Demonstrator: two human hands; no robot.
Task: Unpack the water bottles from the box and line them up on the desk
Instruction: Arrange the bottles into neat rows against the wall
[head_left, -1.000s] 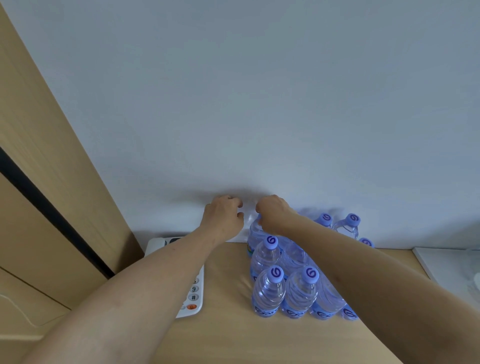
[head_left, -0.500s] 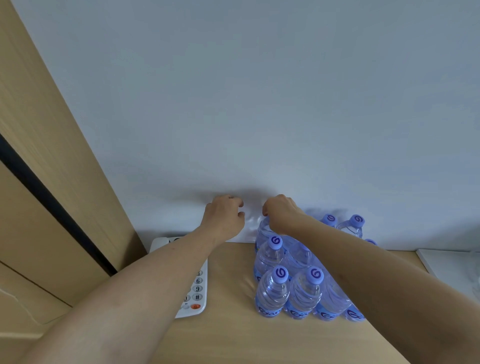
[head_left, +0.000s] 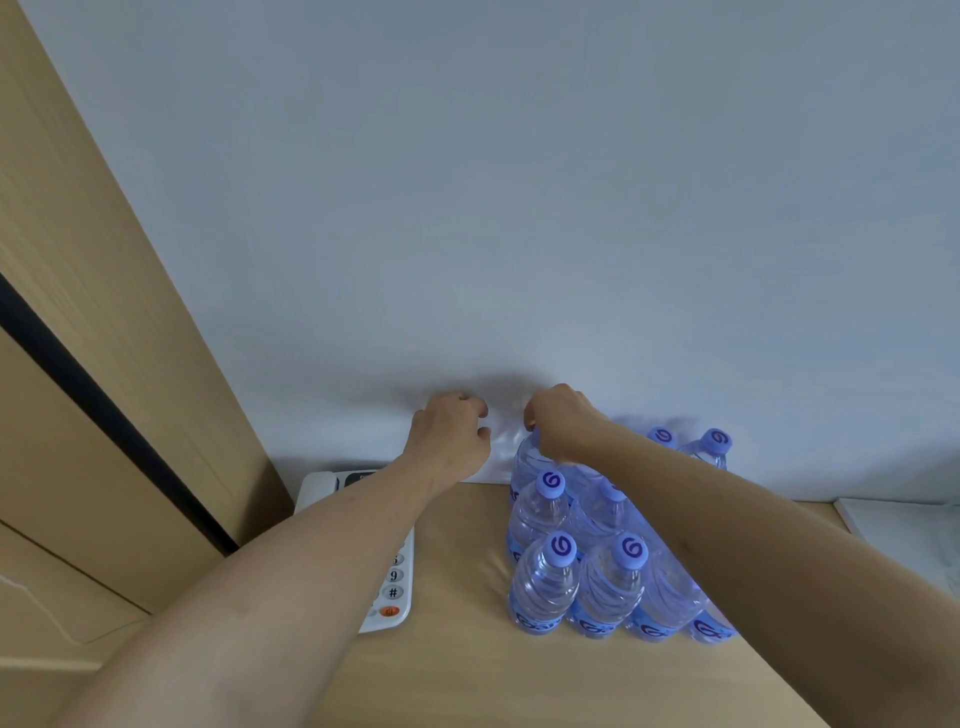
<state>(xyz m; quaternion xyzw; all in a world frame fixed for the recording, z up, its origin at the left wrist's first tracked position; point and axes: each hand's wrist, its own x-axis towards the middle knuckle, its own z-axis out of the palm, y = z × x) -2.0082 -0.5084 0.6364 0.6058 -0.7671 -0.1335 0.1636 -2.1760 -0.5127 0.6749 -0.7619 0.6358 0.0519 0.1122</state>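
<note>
Several clear water bottles with purple caps stand packed in rows on the wooden desk (head_left: 457, 670), the nearest at the front left (head_left: 543, 587). My right hand (head_left: 563, 426) reaches over them to the wall and closes on the top of the back-left bottle (head_left: 530, 460), hiding its cap. My left hand (head_left: 449, 441) is a closed fist just left of it. A pale translucent film (head_left: 500, 449) stretches between the fist and that bottle, and the fingers seem to pinch it. No box is in view.
A white desk phone (head_left: 392, 597) lies left of the bottles, partly under my left forearm. A tall wooden panel (head_left: 104, 312) bounds the left side. The white wall stands right behind the bottles. A flat white object (head_left: 893, 525) sits at the desk's right end.
My right hand has drawn slightly away from the left, so the gap between the two hands has widened. The left fist has stayed put.
</note>
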